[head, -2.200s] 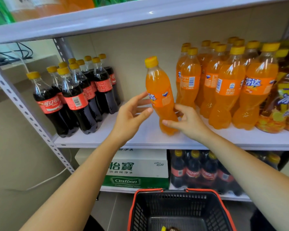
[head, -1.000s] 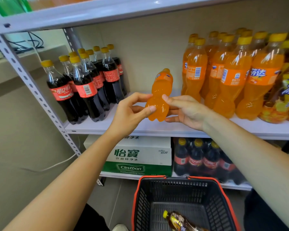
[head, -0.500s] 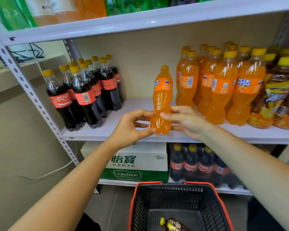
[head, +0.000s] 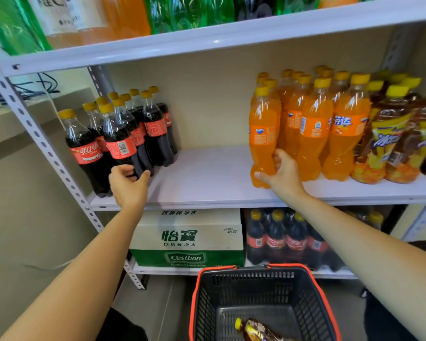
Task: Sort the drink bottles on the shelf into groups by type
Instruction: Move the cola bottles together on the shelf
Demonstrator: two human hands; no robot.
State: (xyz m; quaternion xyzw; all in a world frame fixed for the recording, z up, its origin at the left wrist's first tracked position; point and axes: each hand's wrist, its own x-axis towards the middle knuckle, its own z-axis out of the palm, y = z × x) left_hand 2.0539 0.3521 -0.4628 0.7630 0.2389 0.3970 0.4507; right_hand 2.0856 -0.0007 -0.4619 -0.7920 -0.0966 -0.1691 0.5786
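Gripping orange bottle (head: pixel 262 134) (upright), right hand (head: pixel 283 175); left hand (head: pixel 129 185) holds cola bottle (head: pixel 119 141).

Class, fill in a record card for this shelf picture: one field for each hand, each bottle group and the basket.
left hand: grips the front cola bottle low down
right hand: grips an orange soda bottle, upright beside its group
shelf left: cola group
shelf right: orange soda group, then tea bottles
basket: holds one brown bottle, lying down
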